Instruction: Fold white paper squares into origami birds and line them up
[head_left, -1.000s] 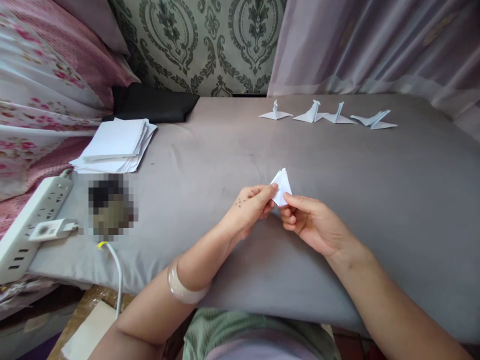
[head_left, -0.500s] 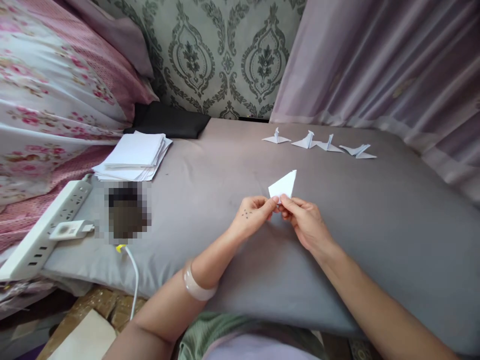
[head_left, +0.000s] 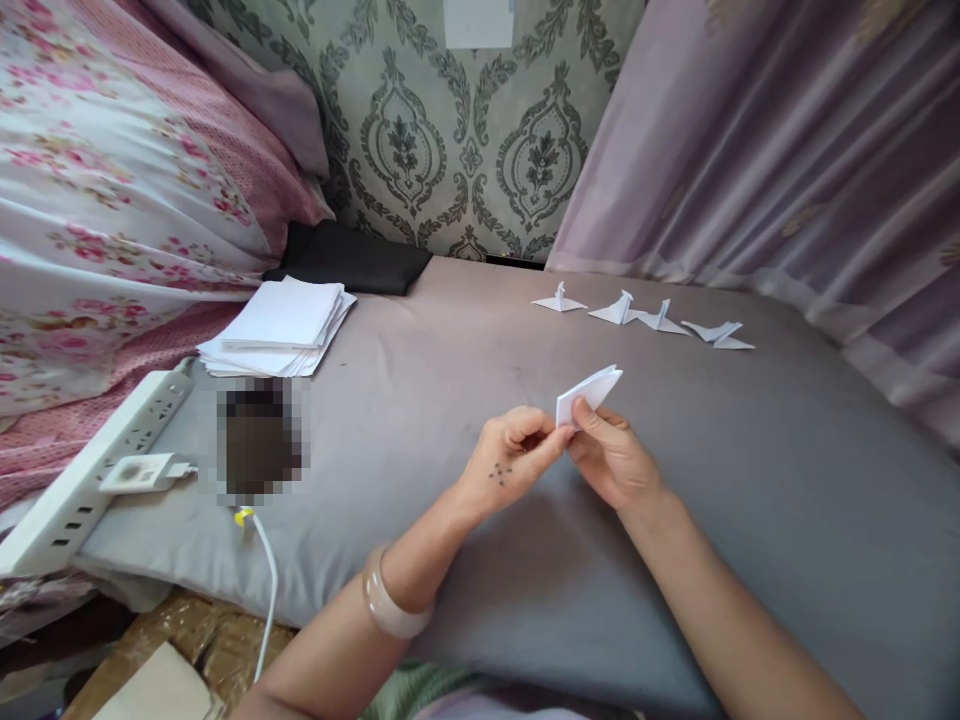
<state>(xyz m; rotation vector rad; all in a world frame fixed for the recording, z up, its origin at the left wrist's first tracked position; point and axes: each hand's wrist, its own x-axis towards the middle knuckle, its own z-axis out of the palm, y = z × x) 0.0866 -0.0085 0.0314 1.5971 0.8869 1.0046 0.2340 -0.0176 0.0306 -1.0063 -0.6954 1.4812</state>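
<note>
Both hands pinch one small folded white paper piece [head_left: 589, 392] above the grey mattress [head_left: 750, 480]. My left hand [head_left: 516, 456], with small dots on its back and a pale bangle on the wrist, grips the paper's lower left corner between thumb and fingers. My right hand [head_left: 611, 456] holds the same corner from the right, thumb on top. The paper's pointed end sticks up and to the right. Several finished folded paper figures [head_left: 641, 316] stand in a row farther back on the mattress.
A stack of white paper sheets [head_left: 279, 326] lies at the back left, beside a black cloth [head_left: 352, 260]. A white power strip [head_left: 90, 470] with a plugged charger and white cable lies at the left edge. Floral bedding rises left; a curtain hangs right.
The paper piece has turned from a broad triangle to a flatter, narrower shape pointing right. Both hands stayed pinched on it. The view has tilted up, so everything sits lower in the picture.
</note>
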